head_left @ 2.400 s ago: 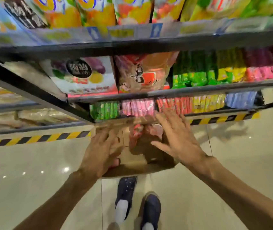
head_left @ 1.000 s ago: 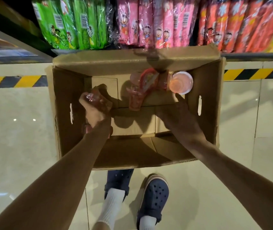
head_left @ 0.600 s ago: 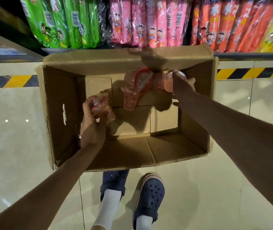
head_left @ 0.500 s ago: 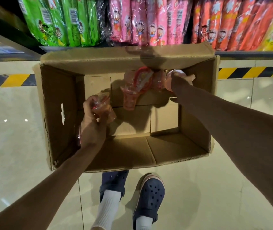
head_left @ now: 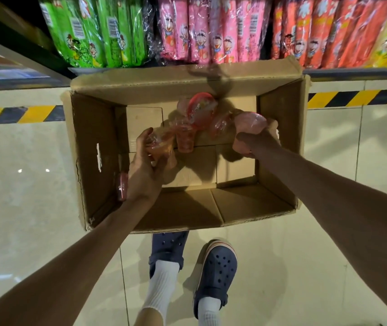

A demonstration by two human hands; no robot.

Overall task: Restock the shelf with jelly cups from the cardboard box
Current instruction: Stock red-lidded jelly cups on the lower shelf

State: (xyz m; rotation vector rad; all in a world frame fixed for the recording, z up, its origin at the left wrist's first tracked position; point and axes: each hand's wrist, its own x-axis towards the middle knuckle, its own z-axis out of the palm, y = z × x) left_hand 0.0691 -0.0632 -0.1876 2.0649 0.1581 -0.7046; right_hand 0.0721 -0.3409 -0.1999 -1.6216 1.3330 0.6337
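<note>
A tiled floor [head_left: 23, 208] carries an open cardboard box [head_left: 89, 161], set just below the bottom shelf [head_left: 352, 71], where green [head_left: 93, 31], pink [head_left: 211, 31] and red snack packs [head_left: 317, 31] stand in rows. Both arms reach into the box. The left hand [head_left: 144, 170] curls its fingers round an orange jelly cup [head_left: 160, 147]; the right hand [head_left: 258, 140] grips a pink jelly cup [head_left: 249, 123]. More loose jelly cups [head_left: 199, 111] lie clustered against the far wall between the two hands.
</note>
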